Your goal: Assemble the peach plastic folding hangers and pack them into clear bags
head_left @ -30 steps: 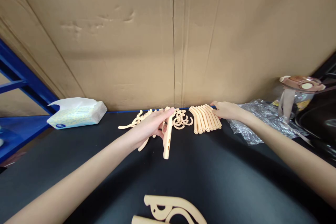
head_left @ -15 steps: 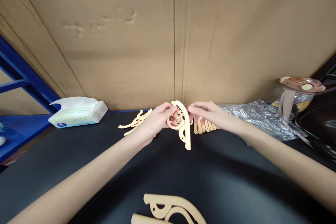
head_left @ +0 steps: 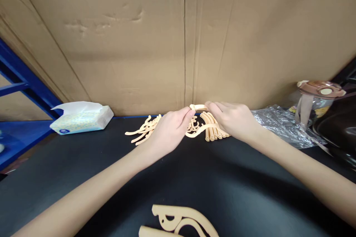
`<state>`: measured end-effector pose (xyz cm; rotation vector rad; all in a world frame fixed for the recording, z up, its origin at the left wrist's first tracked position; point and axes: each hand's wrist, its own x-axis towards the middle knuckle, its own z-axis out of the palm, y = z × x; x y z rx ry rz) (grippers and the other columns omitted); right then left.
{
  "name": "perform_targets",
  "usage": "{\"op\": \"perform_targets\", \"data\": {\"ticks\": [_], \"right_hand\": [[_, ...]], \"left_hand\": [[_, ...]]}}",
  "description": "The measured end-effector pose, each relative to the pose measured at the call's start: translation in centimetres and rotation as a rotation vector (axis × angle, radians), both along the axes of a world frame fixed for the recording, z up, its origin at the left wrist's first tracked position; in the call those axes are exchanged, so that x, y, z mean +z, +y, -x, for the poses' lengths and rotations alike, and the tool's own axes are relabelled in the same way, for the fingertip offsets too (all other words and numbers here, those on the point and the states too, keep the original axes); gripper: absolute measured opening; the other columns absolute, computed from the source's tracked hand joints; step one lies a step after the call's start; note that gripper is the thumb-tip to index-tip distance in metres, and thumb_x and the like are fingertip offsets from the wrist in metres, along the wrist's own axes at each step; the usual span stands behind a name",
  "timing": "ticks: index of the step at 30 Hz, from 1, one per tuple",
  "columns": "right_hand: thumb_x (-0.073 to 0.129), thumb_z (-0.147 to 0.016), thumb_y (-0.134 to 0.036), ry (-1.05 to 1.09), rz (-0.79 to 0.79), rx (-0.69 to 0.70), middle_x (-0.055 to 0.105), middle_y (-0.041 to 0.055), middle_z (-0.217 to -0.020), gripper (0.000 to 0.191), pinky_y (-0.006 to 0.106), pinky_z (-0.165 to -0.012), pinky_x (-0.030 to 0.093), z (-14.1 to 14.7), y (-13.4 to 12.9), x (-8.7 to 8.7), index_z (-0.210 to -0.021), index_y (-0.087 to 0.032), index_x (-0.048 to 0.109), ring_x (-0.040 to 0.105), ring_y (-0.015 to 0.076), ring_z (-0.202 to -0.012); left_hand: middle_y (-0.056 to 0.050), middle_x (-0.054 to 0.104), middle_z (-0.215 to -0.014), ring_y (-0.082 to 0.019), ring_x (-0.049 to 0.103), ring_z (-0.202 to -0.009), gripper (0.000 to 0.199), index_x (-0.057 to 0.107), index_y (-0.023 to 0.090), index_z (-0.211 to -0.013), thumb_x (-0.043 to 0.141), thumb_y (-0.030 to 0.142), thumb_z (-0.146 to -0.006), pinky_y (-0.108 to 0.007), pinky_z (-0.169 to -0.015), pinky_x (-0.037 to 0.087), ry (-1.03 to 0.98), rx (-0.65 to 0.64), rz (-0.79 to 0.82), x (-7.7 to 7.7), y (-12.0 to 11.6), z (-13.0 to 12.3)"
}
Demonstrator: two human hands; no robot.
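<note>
My left hand (head_left: 172, 129) is closed, thumb and fingers pinching one side of a beige folding clothes hanger (head_left: 200, 107). On its other side my right hand (head_left: 232, 121) grips the same hanger with bent fingers. A straight part shows at the top between the hands, and a curved strip runs below. The fingertips hide much of the hanger. Behind my left hand lies a loose pile of slim curved hanger arms (head_left: 143, 131). Small hook-shaped hanger pieces (head_left: 194, 123) lie behind the held hanger. Beside my right hand is a row of wider hanger arms (head_left: 213, 133).
Two beige hanger assemblies (head_left: 191, 213) lie at the front edge of the black table (head_left: 125, 189). A tissue pack (head_left: 82, 118) stands back left. Crumpled clear plastic (head_left: 275, 126) and a brown-lidded bottle (head_left: 319, 90) are at right. A cardboard wall (head_left: 133, 55) closes the back.
The hanger has turned from upright to roughly level between my hands. My right hand has come in and closed on it; before, its fingers were beside it.
</note>
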<state>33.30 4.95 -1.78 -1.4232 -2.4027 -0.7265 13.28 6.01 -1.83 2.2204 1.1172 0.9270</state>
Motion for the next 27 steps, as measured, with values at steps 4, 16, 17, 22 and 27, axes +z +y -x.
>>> {"op": "perform_targets", "data": {"ticks": [4, 16, 17, 22, 27], "right_hand": [[0.038, -0.09, -0.023, 0.001, 0.172, -0.088, 0.059, 0.0061, -0.057, 0.023, 0.028, -0.045, 0.018, 0.2, 0.5, -0.8, -0.093, -0.012, 0.057, 0.047, 0.0171, -0.045], [0.043, -0.088, -0.036, 1.032, 0.596, 0.18, 0.062, -0.0006, -0.066, 0.018, 0.027, -0.053, 0.043, -3.9, 3.8, -0.4, -0.091, -0.02, 0.051, 0.056, 0.0134, -0.055], [0.045, -0.087, -0.036, 1.133, 0.617, 0.21, 0.063, -0.0005, -0.067, 0.016, 0.027, -0.05, 0.044, -3.5, 3.7, -0.6, -0.091, -0.021, 0.048, 0.057, 0.0134, -0.054], [0.057, -0.081, -0.033, 1.398, 0.513, 0.338, 0.069, 0.0037, -0.089, 0.023, 0.031, -0.064, 0.054, -1.3, 2.3, -0.7, -0.082, -0.024, 0.036, 0.068, 0.0174, -0.077], [0.055, -0.081, -0.029, 1.286, 0.323, 0.323, 0.069, 0.0051, -0.095, 0.019, 0.034, -0.072, 0.053, -1.3, 1.7, -0.2, -0.078, -0.023, 0.037, 0.067, 0.0182, -0.085]], "left_hand": [[0.003, 0.038, -0.054, -0.015, 0.034, -0.048, 0.033, 0.038, 0.021, -0.066, 0.034, 0.035, -0.096, -0.027, -0.054, 0.017, 0.076, 0.092, -0.117, -1.3, 0.0, -1.1], [-0.001, 0.049, -0.066, -0.021, 0.052, -0.064, 0.031, 0.055, 0.021, -0.074, 0.043, 0.044, -0.091, -0.025, -0.06, 0.025, 0.19, 0.21, -0.073, -3.1, 4.3, 0.5], [-0.002, 0.053, -0.074, -0.022, 0.054, -0.071, 0.031, 0.058, 0.02, -0.078, 0.043, 0.045, -0.09, -0.026, -0.062, 0.028, 0.182, 0.213, -0.077, -3.2, 4.2, 0.6], [-0.003, 0.059, -0.074, -0.021, 0.056, -0.072, 0.051, 0.064, 0.019, -0.078, 0.031, 0.055, -0.092, -0.027, -0.065, 0.035, 0.104, 0.108, 0.07, -2.5, 2.5, 0.1], [-0.003, 0.059, -0.078, -0.014, 0.054, -0.071, 0.033, 0.061, 0.015, -0.078, 0.06, 0.048, -0.081, -0.022, -0.061, 0.041, -0.341, -0.14, 0.624, -1.6, 2.2, -0.3]]}}
